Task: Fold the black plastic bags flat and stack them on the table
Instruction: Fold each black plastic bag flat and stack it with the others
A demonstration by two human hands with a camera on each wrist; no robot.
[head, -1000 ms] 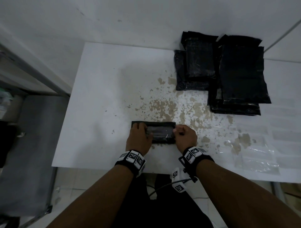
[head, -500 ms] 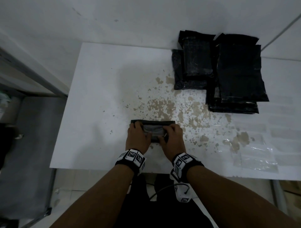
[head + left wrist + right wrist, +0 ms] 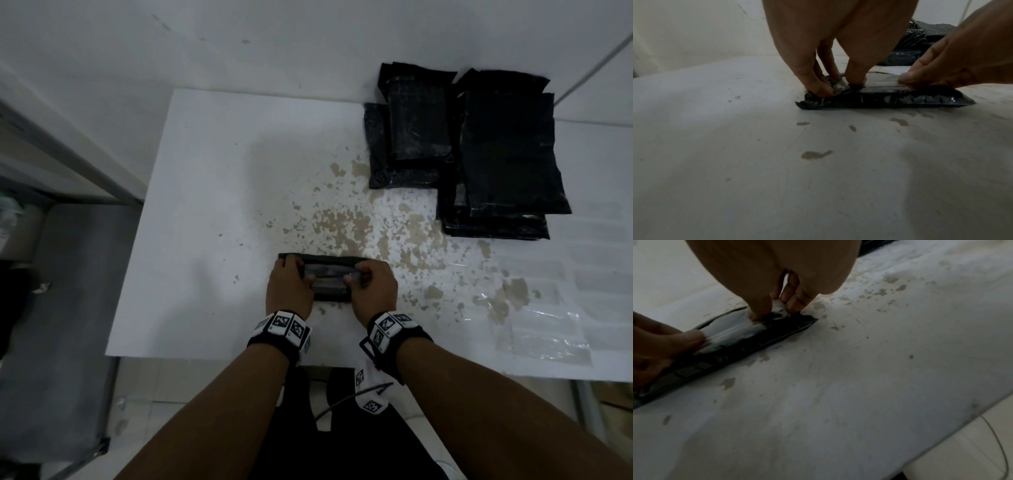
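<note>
A black plastic bag (image 3: 329,279), folded into a narrow strip, lies near the front edge of the white table (image 3: 212,171). My left hand (image 3: 301,275) pinches its left end, and the left wrist view shows those fingertips (image 3: 818,87) crumpling the plastic of the bag (image 3: 890,97). My right hand (image 3: 356,279) pinches the right end. In the right wrist view its fingertips (image 3: 795,305) grip a raised fold of the bag (image 3: 748,344). Two piles of folded black bags (image 3: 414,133) (image 3: 507,161) sit at the back right.
Brown patches (image 3: 346,226) mark the table's middle. Clear plastic sleeves (image 3: 544,329) lie at the front right. A white wall (image 3: 274,41) runs behind the table, and a grey bench (image 3: 68,308) stands lower at the left.
The right hand slid in over the bag's middle, then moved back to the right end. Both hands now pinch the top fold. The bag has stayed in place.
</note>
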